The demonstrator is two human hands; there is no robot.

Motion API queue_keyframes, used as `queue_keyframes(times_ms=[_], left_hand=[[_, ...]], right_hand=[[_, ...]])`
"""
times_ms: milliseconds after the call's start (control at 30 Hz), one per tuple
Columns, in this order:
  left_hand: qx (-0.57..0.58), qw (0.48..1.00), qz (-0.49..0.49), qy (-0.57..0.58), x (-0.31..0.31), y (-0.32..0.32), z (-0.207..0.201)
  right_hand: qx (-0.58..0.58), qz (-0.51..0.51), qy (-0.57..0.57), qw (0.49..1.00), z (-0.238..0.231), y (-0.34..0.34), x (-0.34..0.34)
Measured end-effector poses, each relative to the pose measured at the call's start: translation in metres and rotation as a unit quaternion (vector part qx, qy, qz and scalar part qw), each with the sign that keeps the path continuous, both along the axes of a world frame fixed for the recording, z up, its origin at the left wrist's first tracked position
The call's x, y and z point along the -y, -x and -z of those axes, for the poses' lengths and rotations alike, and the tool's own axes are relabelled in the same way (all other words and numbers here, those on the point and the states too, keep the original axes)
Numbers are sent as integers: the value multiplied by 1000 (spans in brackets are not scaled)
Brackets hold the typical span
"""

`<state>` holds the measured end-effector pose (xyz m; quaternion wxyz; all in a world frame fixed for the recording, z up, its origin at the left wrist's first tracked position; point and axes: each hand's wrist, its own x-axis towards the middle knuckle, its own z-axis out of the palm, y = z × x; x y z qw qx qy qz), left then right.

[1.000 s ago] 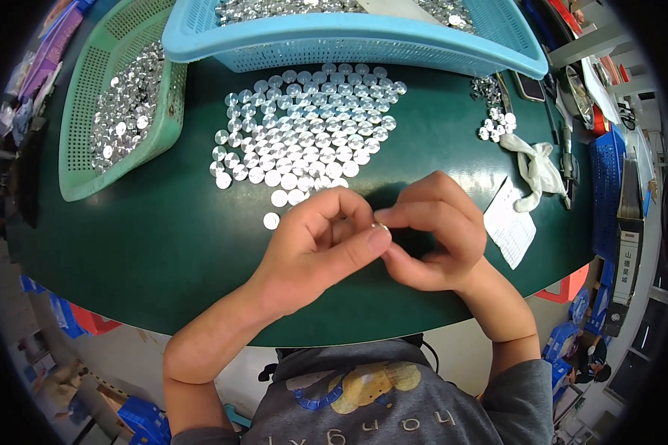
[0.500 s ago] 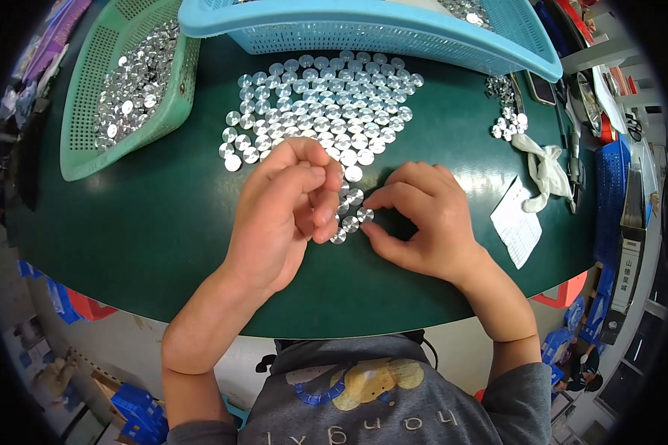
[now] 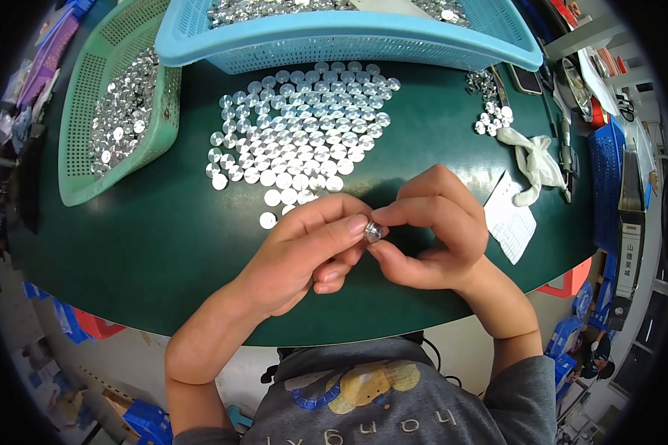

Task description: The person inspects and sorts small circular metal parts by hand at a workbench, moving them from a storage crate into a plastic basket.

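Disc: where my fingertips meet above the near edge of the desk, I pinch one small silver disc [image 3: 373, 231] between both hands.
Left hand: my left hand [image 3: 304, 256] is closed on the disc, thumb on its left edge, other fingers curled under.
Right hand: my right hand [image 3: 430, 230] grips the same disc from the right, forefinger above and thumb below.
Spread discs: just beyond my hands, many like silver discs [image 3: 300, 126] lie flat in close rows on the green desk [image 3: 156, 245].
Blue basket: a blue basket [image 3: 349, 41] with more discs stands behind the rows.
Green basket: a green basket [image 3: 78, 133] of discs sits at my far left.
Right side: a paper slip [image 3: 511, 221], a white glove [image 3: 534, 163] and a small pile of discs [image 3: 490, 119].
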<state>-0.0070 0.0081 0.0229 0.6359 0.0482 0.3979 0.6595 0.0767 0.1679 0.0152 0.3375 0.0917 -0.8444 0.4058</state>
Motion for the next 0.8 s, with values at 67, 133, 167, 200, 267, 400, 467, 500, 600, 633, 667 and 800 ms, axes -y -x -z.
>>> queue_keyframes(times_ms=[67,133,167,200,267,400,467,500,600,633,667,800], left_hand=[[8,1000,-2,-12,0,-1,-1],[15,1000,-8,-8,0,-2,-1],[15,1000,-8,-8,0,-2,0],[15,1000,-6,-9,-1,-2,0],[15,1000,-3,-11,-1,-2,-1],[6,1000,-3,-12,-1,-2,0],[2,1000,-3,-16,-2,-3,0],[-9,1000,-6,-17,-2,-3,-1],[-14,1000,-11,-17,-2,-3,-2],[-8,1000,-14,-17,-2,-3,-2],[-8,1000,-14,-18,-2,-3,-1],[20,999,-24,-20,0,-3,0]], right_hand=[[-4,0,-2,1000,0,0,0],[-7,-3,1,1000,1,0,0],[-8,-3,1,1000,2,0,0],[-8,-2,-2,1000,1,0,0],[-9,0,-4,1000,1,0,-1],[-8,2,-6,1000,1,0,-1],[-9,2,-6,1000,2,0,-1],[-8,3,-3,1000,1,0,0],[-10,4,1,1000,1,0,1],[-13,4,2,1000,1,1,1],[-13,4,1,1000,1,1,0],[-9,-2,-3,1000,1,1,-2]])
